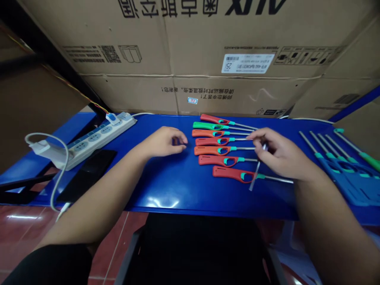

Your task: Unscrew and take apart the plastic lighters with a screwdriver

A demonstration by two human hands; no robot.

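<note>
Several long-nosed gas lighters lie in a column on the blue table, handles left and metal tubes right: most are red or orange, such as the front red lighter, and one is a green lighter. Over their metal tubes, my right hand pinches a thin translucent strip, which slants down across the front red lighter. Whether its fingertips also touch a tube is unclear. My left hand is held left of the handles, thumb and fingers apart with nothing between them.
More lighters with blue handles lie side by side at the right, beside a green-handled lighter. A white power strip with cables and a black phone-like slab are at left. Cardboard stands behind the blue table.
</note>
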